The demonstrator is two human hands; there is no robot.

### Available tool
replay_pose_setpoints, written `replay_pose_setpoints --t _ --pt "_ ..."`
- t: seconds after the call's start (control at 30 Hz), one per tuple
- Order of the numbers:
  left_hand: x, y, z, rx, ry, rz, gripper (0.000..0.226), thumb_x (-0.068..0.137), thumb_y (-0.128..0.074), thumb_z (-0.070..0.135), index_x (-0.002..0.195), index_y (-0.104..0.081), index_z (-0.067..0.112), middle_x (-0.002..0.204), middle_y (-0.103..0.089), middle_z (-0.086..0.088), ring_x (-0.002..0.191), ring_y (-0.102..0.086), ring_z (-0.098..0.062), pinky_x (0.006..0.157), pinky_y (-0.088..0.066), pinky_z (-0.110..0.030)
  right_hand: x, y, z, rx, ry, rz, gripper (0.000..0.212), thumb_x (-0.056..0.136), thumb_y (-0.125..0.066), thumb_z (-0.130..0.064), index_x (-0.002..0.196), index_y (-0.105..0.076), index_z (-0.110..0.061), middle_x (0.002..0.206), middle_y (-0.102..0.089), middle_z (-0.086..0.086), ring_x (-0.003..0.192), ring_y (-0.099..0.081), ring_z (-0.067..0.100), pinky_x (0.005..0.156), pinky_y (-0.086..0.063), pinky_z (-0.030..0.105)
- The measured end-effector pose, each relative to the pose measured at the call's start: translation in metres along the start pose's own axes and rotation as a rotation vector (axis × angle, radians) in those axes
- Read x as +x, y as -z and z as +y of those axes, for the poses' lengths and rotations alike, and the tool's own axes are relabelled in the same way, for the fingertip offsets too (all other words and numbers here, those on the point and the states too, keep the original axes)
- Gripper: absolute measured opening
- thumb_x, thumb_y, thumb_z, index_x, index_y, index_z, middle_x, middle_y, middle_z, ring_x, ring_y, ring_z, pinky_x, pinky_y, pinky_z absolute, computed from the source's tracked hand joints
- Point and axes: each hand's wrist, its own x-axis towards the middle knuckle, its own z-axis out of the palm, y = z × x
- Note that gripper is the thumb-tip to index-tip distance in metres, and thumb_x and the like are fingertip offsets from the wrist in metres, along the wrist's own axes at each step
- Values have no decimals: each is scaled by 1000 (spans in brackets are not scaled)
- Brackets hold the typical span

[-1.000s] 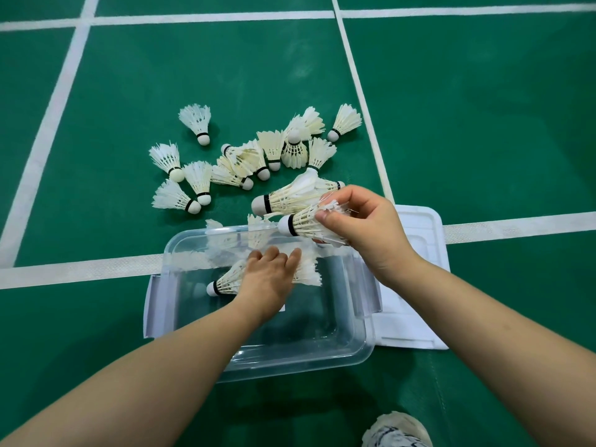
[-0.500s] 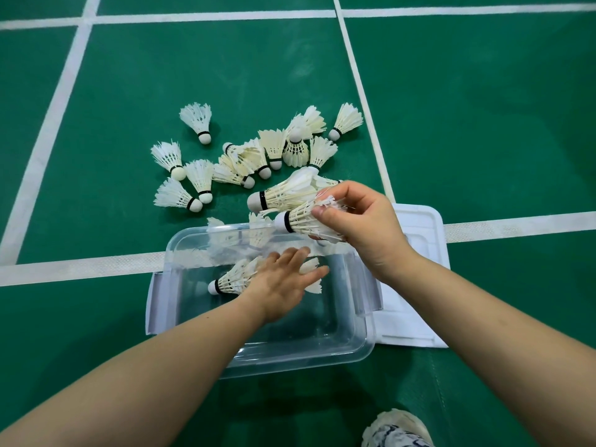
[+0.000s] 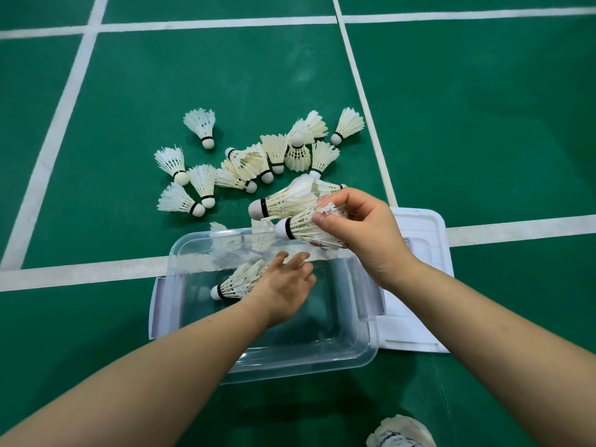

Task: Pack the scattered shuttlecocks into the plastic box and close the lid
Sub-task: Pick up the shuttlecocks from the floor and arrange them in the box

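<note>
A clear plastic box (image 3: pixel 364 346) sits open on the green court floor. My left hand (image 3: pixel 283 285) is inside it, fingers spread, just above a shuttlecock (image 3: pixel 235 283) lying on the box bottom. My right hand (image 3: pixel 358 230) hovers over the box's far rim, holding two shuttlecocks (image 3: pixel 290 211) by their feathers, cork ends pointing left. Several more white shuttlecocks (image 3: pixel 258 162) lie scattered on the floor beyond the box. The white lid (image 3: pixel 422 240) lies flat to the right of the box, partly under it.
White court lines (image 3: pixel 80 272) cross the floor; one runs under the box's far end. A shoe tip (image 3: pixel 400 432) shows at the bottom edge. Two grey latch flaps hang open at the box's left and right sides.
My left hand has opened and lifted slightly off the shuttlecock in the box. My right hand with its two shuttlecocks has stayed nearly in place above the far rim.
</note>
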Motion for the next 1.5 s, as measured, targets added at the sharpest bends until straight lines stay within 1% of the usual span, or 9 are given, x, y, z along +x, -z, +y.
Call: replay_pose_setpoints --t 0.13,0.2,0.4,0.53,0.8,0.97,1.1,1.3,1.5 --pt "-6 -7 -1 -142 51 284 49 78 -61 33 120 -53 9 125 -56 -9 120 -50 -27 95 -43 -45 -1 1 -2 7 15 -4 11 64 -69 -14 63 -64 -23 69 -64 -7 69 -56 13 66 -50 24" --pt "-15 -9 -2 -285 159 442 46 74 -53 38 111 -59 11 110 -65 -8 99 -63 -28 78 -53 -43 -2 3 -5 6 21 -4 10 64 -69 -14 66 -63 -22 71 -62 0 70 -55 17 66 -50 25" --pt "-44 18 -27 -689 469 794 35 83 -43 21 108 -55 0 100 -60 -16 89 -55 -27 80 -45 -38 -6 7 -14 10 49 1 10 64 -69 -13 70 -61 -15 71 -61 2 67 -55 16 62 -51 21" --pt "-52 51 -41 -817 387 1007 43 76 -45 24 116 -47 6 106 -52 -6 98 -47 -15 89 -37 -22 -15 4 -15 -33 50 -27 16 68 -72 -6 67 -61 -16 72 -59 5 70 -52 19 65 -46 28" --pt "-46 87 -32 -670 90 841 63 72 -49 29 131 -31 25 126 -54 -6 111 -46 -16 92 -42 -34 -24 6 -13 -132 60 -38 16 67 -74 -7 67 -61 -15 76 -59 6 74 -51 19 71 -43 32" --pt "-43 88 -22 -784 47 766 68 74 -49 31 140 -30 22 130 -49 3 116 -43 -7 87 -35 -17 -27 14 -9 -204 83 -34 19 72 -72 -1 68 -62 -17 78 -63 -2 75 -57 14 73 -46 26" --pt "-42 96 -20 -1061 129 666 65 84 -59 31 136 -21 41 129 -43 14 120 -37 7 91 -25 2 -33 15 -6 -323 163 -99 19 67 -70 -9 64 -62 -26 80 -64 -7 80 -60 9 69 -45 16" --pt "-35 100 -25 -1392 130 477 72 68 -72 46 116 -23 69 90 -62 7 70 -56 -5 65 -44 -23 -35 21 -6 -376 219 -122 18 66 -68 -11 66 -63 -28 84 -64 -7 87 -62 10 80 -46 22" --pt "-28 98 -25 -1406 258 625 49 81 -67 17 117 -45 42 88 -49 -2 61 -48 -10 47 -43 -22 -35 39 -3 -397 247 14 14 68 -66 -16 68 -60 -28 97 -61 -8 93 -57 -3 75 -39 9"
